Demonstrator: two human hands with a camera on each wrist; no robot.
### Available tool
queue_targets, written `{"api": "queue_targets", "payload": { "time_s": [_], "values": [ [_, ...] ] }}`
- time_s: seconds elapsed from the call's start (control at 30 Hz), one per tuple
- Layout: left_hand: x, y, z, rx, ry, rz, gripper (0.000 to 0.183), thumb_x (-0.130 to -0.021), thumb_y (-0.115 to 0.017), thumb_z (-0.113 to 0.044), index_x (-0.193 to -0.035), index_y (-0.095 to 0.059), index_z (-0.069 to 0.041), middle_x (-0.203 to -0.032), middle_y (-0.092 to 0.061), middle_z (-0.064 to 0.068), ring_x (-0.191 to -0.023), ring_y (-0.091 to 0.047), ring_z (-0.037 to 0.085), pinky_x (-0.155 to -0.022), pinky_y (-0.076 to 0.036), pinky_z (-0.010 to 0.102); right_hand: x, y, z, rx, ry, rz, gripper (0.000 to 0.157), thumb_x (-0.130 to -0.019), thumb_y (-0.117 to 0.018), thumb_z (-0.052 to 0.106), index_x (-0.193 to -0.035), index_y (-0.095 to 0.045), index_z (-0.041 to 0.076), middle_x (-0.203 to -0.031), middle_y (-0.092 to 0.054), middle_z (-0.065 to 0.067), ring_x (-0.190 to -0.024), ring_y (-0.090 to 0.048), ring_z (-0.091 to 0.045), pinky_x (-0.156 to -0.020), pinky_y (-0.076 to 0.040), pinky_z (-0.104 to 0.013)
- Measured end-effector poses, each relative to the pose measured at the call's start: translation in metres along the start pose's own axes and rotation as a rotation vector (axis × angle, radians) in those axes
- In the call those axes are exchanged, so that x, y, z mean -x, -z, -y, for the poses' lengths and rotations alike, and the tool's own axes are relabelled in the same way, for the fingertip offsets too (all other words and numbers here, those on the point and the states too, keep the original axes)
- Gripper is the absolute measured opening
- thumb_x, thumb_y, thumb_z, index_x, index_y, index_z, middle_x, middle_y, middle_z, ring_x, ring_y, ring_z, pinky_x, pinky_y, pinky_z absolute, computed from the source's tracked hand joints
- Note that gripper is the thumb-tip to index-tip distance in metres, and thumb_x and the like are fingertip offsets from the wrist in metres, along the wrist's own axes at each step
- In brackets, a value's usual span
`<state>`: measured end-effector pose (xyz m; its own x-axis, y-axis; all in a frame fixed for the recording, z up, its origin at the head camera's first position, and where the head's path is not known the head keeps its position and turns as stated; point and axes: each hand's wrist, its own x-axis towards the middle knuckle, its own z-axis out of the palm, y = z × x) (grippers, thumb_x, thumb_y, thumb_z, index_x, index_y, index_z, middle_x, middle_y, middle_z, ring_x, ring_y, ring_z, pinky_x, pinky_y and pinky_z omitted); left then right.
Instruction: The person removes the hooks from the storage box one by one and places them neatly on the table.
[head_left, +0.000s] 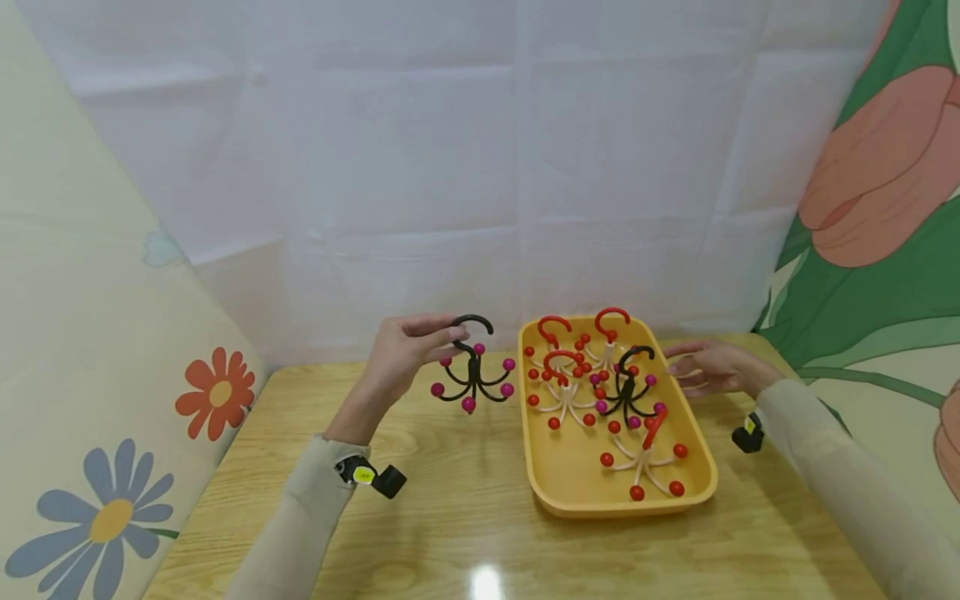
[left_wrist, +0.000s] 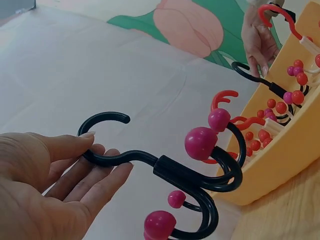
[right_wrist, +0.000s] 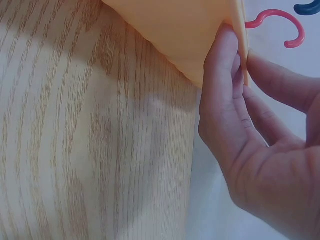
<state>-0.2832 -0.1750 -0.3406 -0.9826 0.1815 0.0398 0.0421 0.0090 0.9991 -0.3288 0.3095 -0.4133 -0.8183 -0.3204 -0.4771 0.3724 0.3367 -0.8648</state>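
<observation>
Creased white sheet [head_left: 405, 167] behind wood-grain table [head_left: 435, 508]; daisy-print backdrop [head_left: 82, 275] left, tulip-print backdrop [head_left: 885, 300] right.

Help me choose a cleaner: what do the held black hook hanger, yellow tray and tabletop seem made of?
Held black hook hanger: smooth plastic or coated metal, by its soft sheen and even black. Yellow tray: likely moulded plastic, satin, given its rounded corners and thin rim. Tabletop: wood or wood-look laminate, somewhat glossy, showing grain and a bright reflection.

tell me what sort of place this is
Probably an indoor tabletop booth, perhaps makeshift: a wood-grain table, a creased white backdrop behind it, and flower-printed surfaces on both sides. What lies beyond them isn't clear.
</observation>
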Motion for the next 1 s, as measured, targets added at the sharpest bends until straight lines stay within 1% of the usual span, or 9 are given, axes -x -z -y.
{"api": "queue_targets", "payload": {
  "time_s": [0.13, 0.27, 0.4, 0.5, 0.63, 0.83, 0.93, 1.0],
  "values": [
    [-0.007, 0.004, 0.003, 0.058, 0.008, -0.011, 0.041, -0.100, -0.071, -0.005, -0.135, -0.062, 0.014, -0.110, -0.078, 0.005, -0.102, -0.078, 0.014, -0.094, -0.063, 0.036, 0.001, 0.000, 0.001, -0.003, 0.000, -0.008, 0.063, -0.106, -0.058, 0.008, -0.162, -0.029, -0.003, -0.102, -0.074, 0.005, -0.096, -0.073, -0.011, -0.087, -0.065, -0.034],
    [-0.012, 0.009, 0.009, 0.095, 0.018, -0.009, 0.041, -0.099, -0.072, -0.004, -0.134, -0.062, 0.014, -0.114, -0.077, 0.011, -0.104, -0.078, 0.018, -0.096, -0.062, 0.039, 0.000, 0.000, 0.001, -0.017, -0.011, -0.021, 0.064, -0.106, -0.057, 0.006, -0.162, -0.029, -0.002, -0.103, -0.074, 0.004, -0.097, -0.074, -0.013, -0.089, -0.065, -0.036],
    [-0.017, 0.013, 0.015, 0.088, 0.034, -0.013, 0.038, -0.098, -0.073, -0.004, -0.132, -0.065, 0.012, -0.111, -0.077, 0.007, -0.106, -0.078, 0.022, -0.099, -0.061, 0.041, -0.001, 0.001, -0.001, -0.018, -0.011, -0.016, 0.065, -0.106, -0.057, 0.006, -0.163, -0.028, -0.002, -0.105, -0.074, 0.003, -0.097, -0.073, -0.014, -0.089, -0.065, -0.035],
    [-0.022, 0.015, 0.019, 0.073, 0.035, -0.007, 0.039, -0.099, -0.072, -0.004, -0.133, -0.064, 0.012, -0.109, -0.076, 0.004, -0.108, -0.078, 0.022, -0.100, -0.061, 0.040, -0.002, 0.001, -0.001, -0.013, -0.005, -0.015, 0.064, -0.106, -0.057, 0.007, -0.163, -0.028, -0.002, -0.105, -0.074, 0.004, -0.097, -0.072, -0.012, -0.087, -0.064, -0.033],
    [-0.028, 0.017, 0.026, 0.075, 0.038, -0.009, 0.044, -0.099, -0.071, -0.004, -0.138, -0.060, 0.014, -0.109, -0.076, 0.003, -0.105, -0.078, 0.018, -0.100, -0.061, 0.039, -0.004, 0.001, -0.002, -0.010, -0.002, -0.017, 0.064, -0.107, -0.057, 0.008, -0.163, -0.028, -0.001, -0.103, -0.073, 0.005, -0.096, -0.072, -0.011, -0.086, -0.064, -0.033],
    [-0.038, 0.019, 0.036, 0.066, 0.042, -0.025, 0.046, -0.098, -0.072, -0.004, -0.138, -0.059, 0.016, -0.106, -0.076, 0.001, -0.107, -0.078, 0.020, -0.101, -0.060, 0.040, -0.004, 0.002, -0.003, 0.000, 0.005, -0.019, 0.062, -0.107, -0.056, 0.008, -0.162, -0.030, -0.002, -0.102, -0.073, 0.006, -0.096, -0.072, -0.010, -0.086, -0.064, -0.033],
    [-0.043, 0.020, 0.042, 0.022, 0.040, -0.038, 0.044, -0.098, -0.074, -0.007, -0.135, -0.063, 0.012, -0.109, -0.076, 0.001, -0.106, -0.078, 0.018, -0.100, -0.061, 0.037, -0.004, 0.002, -0.004, -0.001, 0.010, -0.017, 0.060, -0.107, -0.056, 0.007, -0.161, -0.031, -0.002, -0.101, -0.073, 0.006, -0.095, -0.072, -0.010, -0.085, -0.064, -0.032],
    [-0.045, 0.020, 0.046, -0.022, 0.035, -0.045, 0.042, -0.097, -0.075, -0.009, -0.134, -0.066, 0.010, -0.114, -0.075, 0.005, -0.107, -0.078, 0.017, -0.098, -0.062, 0.033, -0.004, 0.002, -0.004, -0.001, 0.013, -0.015, 0.060, -0.107, -0.056, 0.007, -0.161, -0.032, -0.003, -0.101, -0.073, 0.006, -0.095, -0.072, -0.010, -0.085, -0.064, -0.032]
  ]
}}
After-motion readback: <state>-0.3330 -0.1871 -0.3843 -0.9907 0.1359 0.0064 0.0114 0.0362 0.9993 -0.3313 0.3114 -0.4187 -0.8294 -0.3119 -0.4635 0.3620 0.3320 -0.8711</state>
